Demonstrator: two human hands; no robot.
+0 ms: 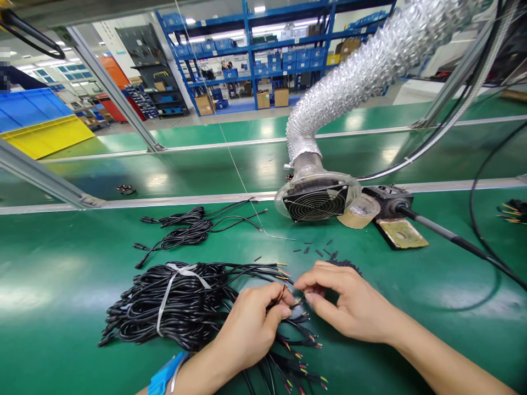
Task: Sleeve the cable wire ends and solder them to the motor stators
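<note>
My left hand [257,315] pinches the end of a black cable between thumb and forefinger, and thin coloured wires [282,295] stick up from its grip. My right hand [348,302] is just to the right, thumb and fingers brought together close to those wires. What lies in its fingertips is too small to make out. Beneath and left of my left hand lies a big bundle of black cables [164,307], tied with a whitish strap [165,299]. Stripped red, yellow and white wire ends [298,356] fan out from it. Short black tube pieces [319,253] are scattered beyond my right hand.
Two loose coiled cables [187,233] lie behind the bundle. Beyond my hands stand a fume extractor fan [317,203] on a silver duct [329,93], a roll of tape [360,213] and a soldering iron [428,222] in its stand, its cord running right. A thin solder wire [236,170] hangs down.
</note>
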